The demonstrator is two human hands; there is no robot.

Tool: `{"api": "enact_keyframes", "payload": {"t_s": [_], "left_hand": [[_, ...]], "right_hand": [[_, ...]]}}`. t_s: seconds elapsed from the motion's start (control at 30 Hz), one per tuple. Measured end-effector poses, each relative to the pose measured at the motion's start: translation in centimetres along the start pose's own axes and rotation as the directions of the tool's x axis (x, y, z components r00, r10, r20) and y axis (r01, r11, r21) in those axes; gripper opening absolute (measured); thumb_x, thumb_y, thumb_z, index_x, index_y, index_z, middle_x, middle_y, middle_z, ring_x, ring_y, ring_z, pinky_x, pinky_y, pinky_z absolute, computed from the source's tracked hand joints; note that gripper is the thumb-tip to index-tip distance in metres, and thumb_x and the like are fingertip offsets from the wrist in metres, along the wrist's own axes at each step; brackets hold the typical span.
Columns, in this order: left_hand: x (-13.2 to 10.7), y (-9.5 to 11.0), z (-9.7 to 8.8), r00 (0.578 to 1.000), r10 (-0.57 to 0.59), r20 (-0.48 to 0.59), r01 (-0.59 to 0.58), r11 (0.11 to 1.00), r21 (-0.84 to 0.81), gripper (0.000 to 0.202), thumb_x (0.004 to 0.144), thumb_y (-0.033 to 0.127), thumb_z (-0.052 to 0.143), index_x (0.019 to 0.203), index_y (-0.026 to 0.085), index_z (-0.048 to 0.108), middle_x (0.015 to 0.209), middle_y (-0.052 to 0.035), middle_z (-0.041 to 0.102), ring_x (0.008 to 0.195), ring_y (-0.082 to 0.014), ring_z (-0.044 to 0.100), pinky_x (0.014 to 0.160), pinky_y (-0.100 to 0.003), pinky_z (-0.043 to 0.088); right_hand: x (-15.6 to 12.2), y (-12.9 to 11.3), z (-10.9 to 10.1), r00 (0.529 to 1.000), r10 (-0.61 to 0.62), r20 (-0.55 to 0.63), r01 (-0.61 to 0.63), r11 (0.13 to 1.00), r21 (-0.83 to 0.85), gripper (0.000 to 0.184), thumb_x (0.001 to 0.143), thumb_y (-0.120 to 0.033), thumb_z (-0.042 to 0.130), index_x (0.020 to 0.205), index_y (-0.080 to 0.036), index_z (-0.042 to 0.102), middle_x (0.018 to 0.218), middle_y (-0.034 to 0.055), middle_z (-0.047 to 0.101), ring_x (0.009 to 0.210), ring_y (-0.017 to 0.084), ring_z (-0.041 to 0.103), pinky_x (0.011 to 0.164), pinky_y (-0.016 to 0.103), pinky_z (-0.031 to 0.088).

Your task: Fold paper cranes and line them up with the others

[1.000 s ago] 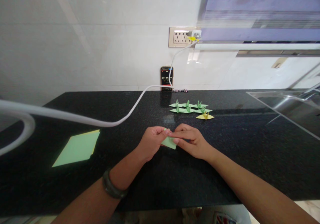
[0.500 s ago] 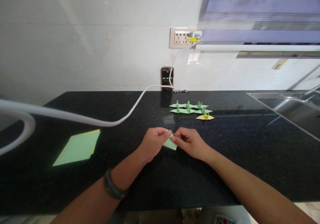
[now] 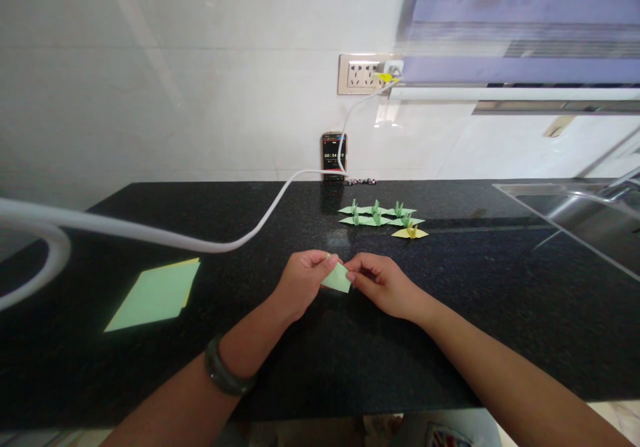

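Note:
A small folded piece of light green paper [image 3: 339,278] is held between both hands just above the black counter [image 3: 500,300]. My left hand [image 3: 301,280] pinches its left end with thumb and fingers closed. Pinching the right edge is my right hand [image 3: 381,283], its fingers curled. A dark band sits on my left wrist [image 3: 223,371]. Beyond the hands, several finished green paper cranes [image 3: 376,214] and one yellow crane [image 3: 411,232] stand in rows on the counter.
A stack of green and yellow paper sheets [image 3: 156,294] lies at the left. A white cable [image 3: 200,242] runs from the wall socket [image 3: 363,74] across the counter. A phone [image 3: 333,156] leans on the wall. A metal sink [image 3: 580,214] is at the right.
My right fingers slid back off the paper's top to its right edge. The paper has turned slightly and now shows more of its face between the hands.

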State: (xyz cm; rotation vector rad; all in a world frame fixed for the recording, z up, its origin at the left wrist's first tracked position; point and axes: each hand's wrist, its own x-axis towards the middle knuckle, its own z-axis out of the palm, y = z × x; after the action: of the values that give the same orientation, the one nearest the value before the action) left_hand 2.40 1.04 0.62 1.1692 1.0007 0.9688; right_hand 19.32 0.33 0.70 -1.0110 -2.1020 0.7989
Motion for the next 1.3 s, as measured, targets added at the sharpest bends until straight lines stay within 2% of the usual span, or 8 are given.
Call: {"api": "enact_keyframes", "payload": {"t_s": [0.17, 0.33, 0.53, 0.67, 0.8, 0.9, 1.07, 1.3], "left_hand": [[0.0, -0.1, 0.1, 1.0, -0.015, 0.008, 0.015, 1.0, 0.023, 0.028, 0.068, 0.039, 0.058, 0.074, 0.012, 0.061, 0.063, -0.0017, 0.059, 0.056, -0.0112, 0.053, 0.053, -0.023, 0.042], [0.1, -0.5, 0.1, 0.999, 0.029, 0.037, -0.032, 0.996, 0.086, 0.024, 0.063, 0.035, 0.064, 0.067, 0.011, 0.059, 0.057, -0.0001, 0.057, 0.05, -0.0084, 0.048, 0.049, -0.02, 0.036], [-0.1, -0.6, 0.2, 0.997, 0.061, 0.047, -0.067, 0.988, 0.138, 0.023, 0.065, 0.035, 0.061, 0.063, 0.012, 0.06, 0.054, 0.0005, 0.055, 0.048, -0.0082, 0.046, 0.048, -0.021, 0.033], [-0.1, -0.4, 0.2, 0.995, 0.091, 0.041, -0.096, 0.982, 0.165, 0.024, 0.067, 0.036, 0.059, 0.064, 0.012, 0.061, 0.053, 0.0015, 0.054, 0.049, -0.008, 0.044, 0.048, -0.02, 0.033], [-0.1, -0.1, 0.1, 0.993, 0.114, 0.017, -0.115, 0.976, 0.187, 0.027, 0.069, 0.038, 0.056, 0.062, 0.012, 0.061, 0.052, 0.0022, 0.052, 0.049, -0.0077, 0.043, 0.049, -0.021, 0.033], [-0.1, 0.1, 0.0, 0.997, 0.073, 0.01, -0.074, 0.983, 0.168, 0.032, 0.072, 0.041, 0.052, 0.067, 0.012, 0.063, 0.054, 0.0002, 0.055, 0.051, -0.0093, 0.047, 0.051, -0.022, 0.036], [-0.1, 0.1, 0.1, 0.998, -0.035, 0.056, 0.028, 0.992, 0.124, 0.034, 0.073, 0.042, 0.051, 0.08, 0.011, 0.065, 0.069, -0.0063, 0.063, 0.066, -0.0151, 0.058, 0.062, -0.026, 0.043], [-0.3, -0.2, 0.3, 0.988, -0.104, 0.115, 0.081, 0.979, 0.189, 0.029, 0.071, 0.036, 0.055, 0.083, 0.011, 0.064, 0.072, -0.0079, 0.065, 0.067, -0.015, 0.06, 0.061, -0.025, 0.044]], "right_hand": [[-0.1, 0.3, 0.0, 0.999, 0.033, -0.013, -0.032, 0.999, 0.025, 0.013, 0.078, -0.017, 0.046, 0.08, -0.015, 0.059, 0.068, 0.0006, 0.057, 0.058, 0.009, 0.048, 0.054, 0.02, 0.038], [-0.1, 0.5, 0.2, 0.998, 0.028, -0.061, -0.028, 1.0, -0.001, 0.01, 0.076, -0.016, 0.047, 0.074, -0.014, 0.058, 0.064, -0.0002, 0.054, 0.057, 0.009, 0.047, 0.053, 0.02, 0.037], [0.1, 0.4, 0.1, 1.0, 0.017, -0.027, -0.017, 1.0, -0.019, 0.018, 0.08, -0.027, 0.047, 0.069, -0.014, 0.054, 0.059, -0.0016, 0.048, 0.055, 0.008, 0.043, 0.051, 0.019, 0.035], [0.0, 0.3, 0.1, 1.0, -0.013, -0.011, 0.013, 0.999, -0.036, 0.02, 0.082, -0.028, 0.044, 0.068, -0.015, 0.051, 0.06, -0.0021, 0.046, 0.055, 0.008, 0.041, 0.052, 0.019, 0.034], [0.0, 0.4, 0.1, 1.0, 0.009, 0.009, -0.009, 1.0, -0.02, 0.019, 0.082, -0.029, 0.044, 0.072, -0.015, 0.051, 0.06, -0.0023, 0.045, 0.055, 0.008, 0.041, 0.052, 0.019, 0.034], [0.1, 0.6, 0.1, 0.999, 0.046, -0.028, -0.046, 0.999, 0.015, 0.019, 0.083, -0.029, 0.042, 0.072, -0.015, 0.05, 0.061, -0.0019, 0.046, 0.056, 0.009, 0.042, 0.052, 0.02, 0.034], [0.3, 1.5, 0.2, 0.982, 0.107, -0.156, -0.103, 0.994, 0.037, 0.019, 0.084, -0.029, 0.04, 0.073, -0.016, 0.048, 0.064, -0.0009, 0.048, 0.059, 0.01, 0.044, 0.055, 0.022, 0.036], [0.3, 1.6, -0.3, 0.991, 0.057, -0.122, -0.061, 0.998, -0.024, 0.019, 0.083, -0.028, 0.042, 0.07, -0.015, 0.05, 0.063, -0.0005, 0.05, 0.058, 0.01, 0.044, 0.054, 0.022, 0.036]]}}
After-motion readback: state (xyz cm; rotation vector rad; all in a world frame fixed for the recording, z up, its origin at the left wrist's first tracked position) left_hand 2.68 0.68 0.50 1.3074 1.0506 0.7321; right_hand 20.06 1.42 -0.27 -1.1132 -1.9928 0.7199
